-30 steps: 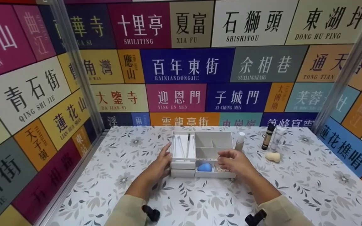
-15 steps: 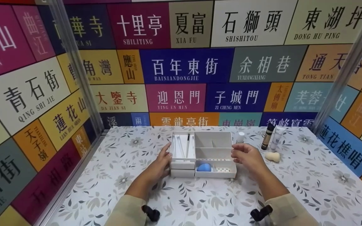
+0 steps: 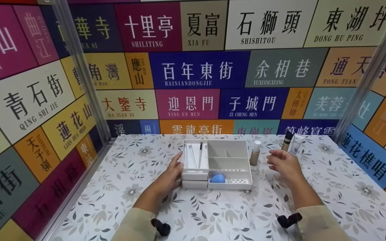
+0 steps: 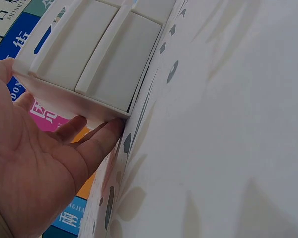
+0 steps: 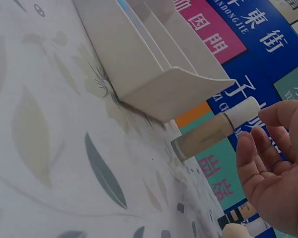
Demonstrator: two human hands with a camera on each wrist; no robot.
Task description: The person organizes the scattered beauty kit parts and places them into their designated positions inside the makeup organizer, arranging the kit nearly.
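Observation:
A white organizer box [image 3: 228,149] with compartments and two small drawers stands on the table. My left hand [image 3: 168,177] rests against its left side; in the left wrist view the extended fingers [image 4: 97,144] touch the side wall. The box holds slim sticks, among them a dark-tipped one [image 3: 200,152], and a blue makeup sponge [image 3: 217,178]. My right hand [image 3: 286,165] is in the air right of a foundation bottle [image 3: 255,154] with a white cap, fingers loosely bent and holding nothing. The right hand hides a beige sponge in the head view; its edge [image 5: 236,230] shows in the right wrist view.
Behind my right hand stand a dark-capped bottle [image 3: 286,142] and a white tube [image 3: 296,144]. The table [image 3: 186,217] has a leaf-patterned cover. Walls with coloured name panels [image 3: 199,70] and clear corner posts [image 3: 82,70] enclose the back and sides.
My right hand has moved right from over the box's front compartment, past the foundation bottle, to in front of the dark-capped bottle and the tube. The left hand has stayed at the box's side.

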